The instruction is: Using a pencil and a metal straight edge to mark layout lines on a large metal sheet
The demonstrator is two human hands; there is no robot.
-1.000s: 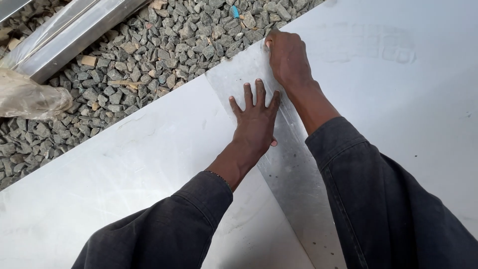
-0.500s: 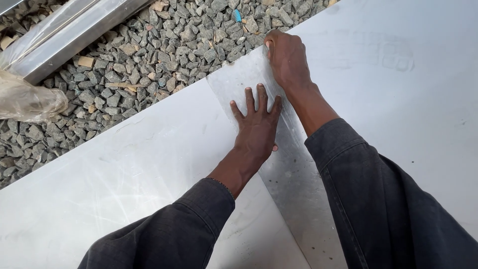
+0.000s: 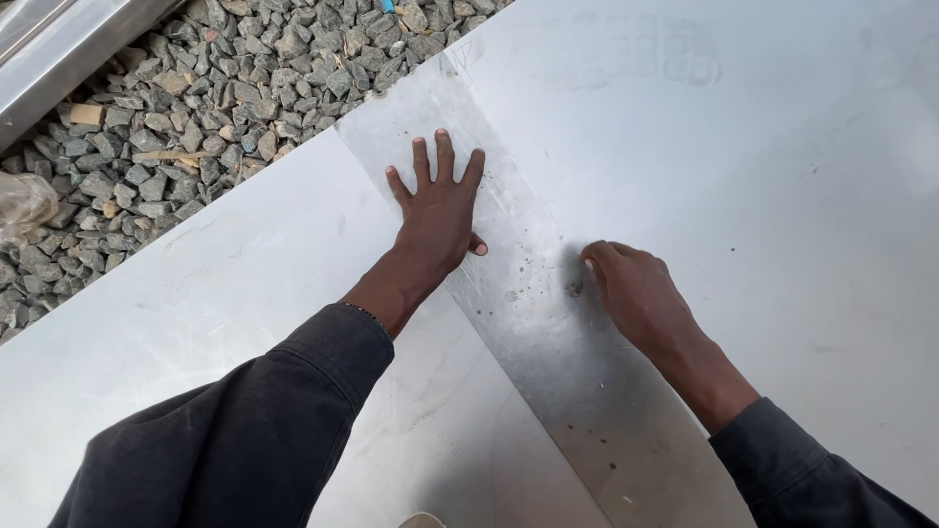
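My left hand point(image 3: 438, 220) lies flat with fingers spread wide, palm pressed on the metal strip point(image 3: 548, 323), a dull grey band running slantwise across the big white sheet point(image 3: 782, 176). My right hand point(image 3: 631, 293) sits lower on the same strip near its right edge, fingers curled under with the tips touching the metal; whether they pinch something small I cannot tell. The strip's far end reaches the sheet's edge, where the gravel point(image 3: 196, 108) begins. A shiny metal beam point(image 3: 59, 49) lies on the gravel at the upper left.
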